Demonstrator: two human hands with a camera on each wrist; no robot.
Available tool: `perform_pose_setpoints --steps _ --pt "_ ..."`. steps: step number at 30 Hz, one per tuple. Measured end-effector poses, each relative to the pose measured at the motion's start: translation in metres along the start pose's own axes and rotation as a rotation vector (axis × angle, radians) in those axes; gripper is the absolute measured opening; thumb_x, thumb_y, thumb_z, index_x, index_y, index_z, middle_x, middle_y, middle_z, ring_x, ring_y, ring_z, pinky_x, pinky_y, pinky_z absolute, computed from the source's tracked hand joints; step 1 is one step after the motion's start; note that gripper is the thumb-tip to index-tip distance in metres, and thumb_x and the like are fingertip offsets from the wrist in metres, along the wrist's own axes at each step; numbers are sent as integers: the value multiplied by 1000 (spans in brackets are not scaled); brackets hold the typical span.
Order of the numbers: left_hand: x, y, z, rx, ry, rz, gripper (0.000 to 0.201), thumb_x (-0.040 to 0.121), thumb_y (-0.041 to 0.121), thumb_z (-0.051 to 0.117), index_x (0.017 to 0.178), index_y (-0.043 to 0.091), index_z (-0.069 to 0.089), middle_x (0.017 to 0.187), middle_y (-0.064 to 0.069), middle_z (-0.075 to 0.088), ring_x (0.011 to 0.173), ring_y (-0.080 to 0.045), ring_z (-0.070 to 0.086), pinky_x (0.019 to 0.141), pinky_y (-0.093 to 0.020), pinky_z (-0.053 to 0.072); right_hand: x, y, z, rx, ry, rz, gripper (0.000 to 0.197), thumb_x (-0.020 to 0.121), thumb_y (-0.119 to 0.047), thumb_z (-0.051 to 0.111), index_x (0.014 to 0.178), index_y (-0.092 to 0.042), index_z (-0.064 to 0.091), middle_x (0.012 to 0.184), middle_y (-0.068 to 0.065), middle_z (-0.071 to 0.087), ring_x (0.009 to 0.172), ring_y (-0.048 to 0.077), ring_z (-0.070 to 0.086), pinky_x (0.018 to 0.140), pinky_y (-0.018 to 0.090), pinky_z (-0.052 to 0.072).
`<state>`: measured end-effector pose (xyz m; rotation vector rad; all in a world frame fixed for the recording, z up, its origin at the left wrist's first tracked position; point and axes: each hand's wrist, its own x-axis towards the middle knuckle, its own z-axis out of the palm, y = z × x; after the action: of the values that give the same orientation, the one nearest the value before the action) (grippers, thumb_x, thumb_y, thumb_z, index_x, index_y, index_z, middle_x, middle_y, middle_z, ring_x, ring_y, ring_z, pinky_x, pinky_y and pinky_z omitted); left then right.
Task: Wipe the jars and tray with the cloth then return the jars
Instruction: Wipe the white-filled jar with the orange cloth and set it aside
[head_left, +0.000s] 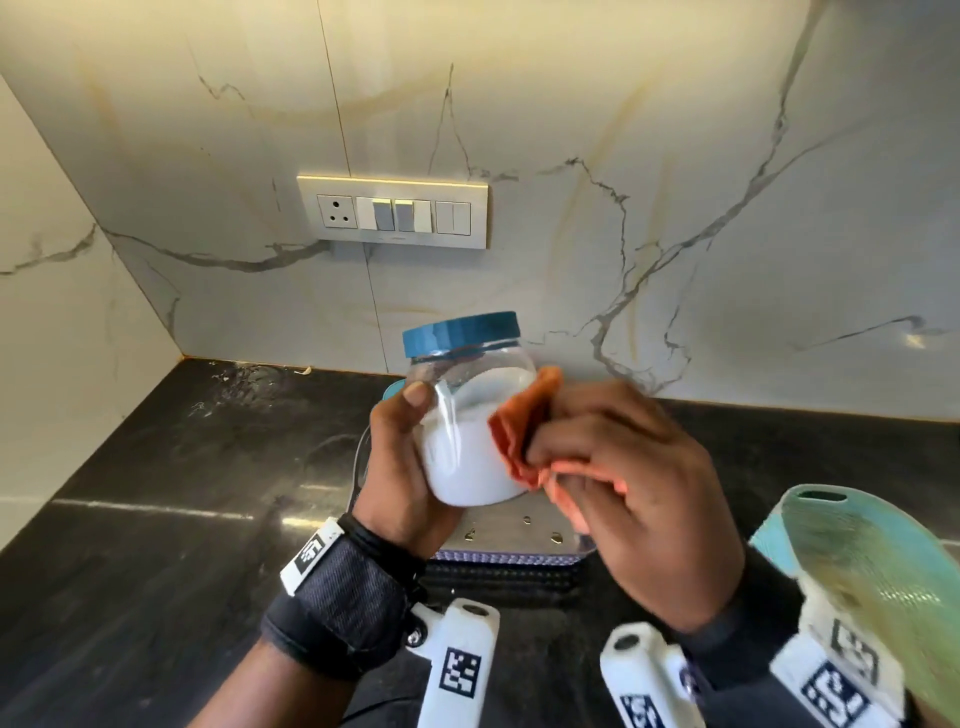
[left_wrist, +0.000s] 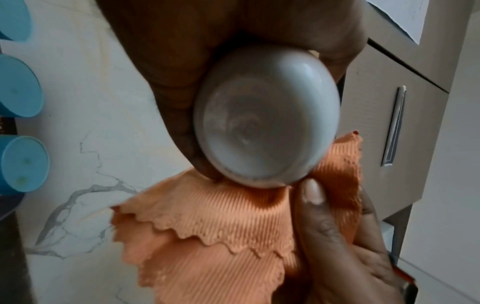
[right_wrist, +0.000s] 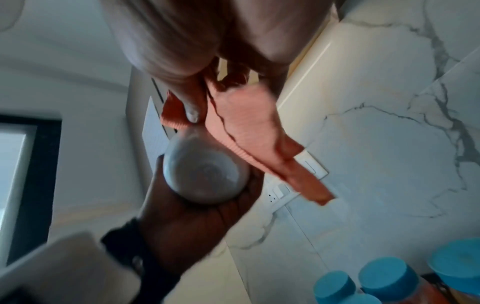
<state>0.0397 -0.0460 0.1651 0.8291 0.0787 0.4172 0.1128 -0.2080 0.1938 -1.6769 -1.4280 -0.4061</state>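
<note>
Head view: left hand (head_left: 402, 467) grips a jar (head_left: 470, 410) lifted above the counter (head_left: 156, 493), thumb and fingers curled round its body; blue lid (head_left: 461, 333) up and tipped a bit away, so the long axis runs near upright, base toward the viewer. White powder fills the lower half. Right hand (head_left: 623, 499) bunches an orange cloth (head_left: 524, 436), fingers curled into it, and presses it on the jar's right side, so the cloth sits right of the grip and touches the jar. Tray (head_left: 519, 525) lies on the counter directly under both hands, part hidden. Left wrist view: jar base (left_wrist: 265, 117) faces the camera, palm and fingers wrapped behind it; cloth (left_wrist: 207, 236) touches the base's lower edge, right thumb (left_wrist: 313, 191) pinning it. 3 blue-lidded jars (left_wrist: 20, 164) stand at the frame's left edge. Right wrist view: blurred; cloth (right_wrist: 246, 127) hangs from the right fingers (right_wrist: 192, 107) against the upper side of the jar (right_wrist: 205, 172); the left hand (right_wrist: 187, 222) cups it from below. More blue-lidded jars (right_wrist: 389, 275) at bottom right, well apart. Judged: wiping this 1 jar is under way; the next stroke depends on the left hand turning it about its upright axis under the cloth; tray not yet wiped, as far as can be judged.
</note>
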Motion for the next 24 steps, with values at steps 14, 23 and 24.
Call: perform_pose_setpoints --steps 14,23,24 --pt "-16 -15 -1 245 70 -7 87 68 53 87 130 4 50 113 -12 70 99 -25 69 69 -33 58 14 12 -6 -177 32 27 19 87 -1 60 94 -11 74 99 7 64 93 14 60 90 13 43" --pt "-14 -9 6 161 56 97 65 90 45 68 133 -2 53 127 -32 62 114 -45 64 90 -48 57 -36 -6 12 -222 -120 -157 18 95 -7 60 101 -17 74 105 -1 61 90 16 59 82 32 52" --pt "-15 -10 6 163 53 94 71 88 48 70 135 -1 51 128 -33 61 115 -48 63 91 -50 56 -35 -3 9 -233 -134 -166 17 95 -8 62 101 -18 74 105 -1 62 91 16 60 83 33 53"
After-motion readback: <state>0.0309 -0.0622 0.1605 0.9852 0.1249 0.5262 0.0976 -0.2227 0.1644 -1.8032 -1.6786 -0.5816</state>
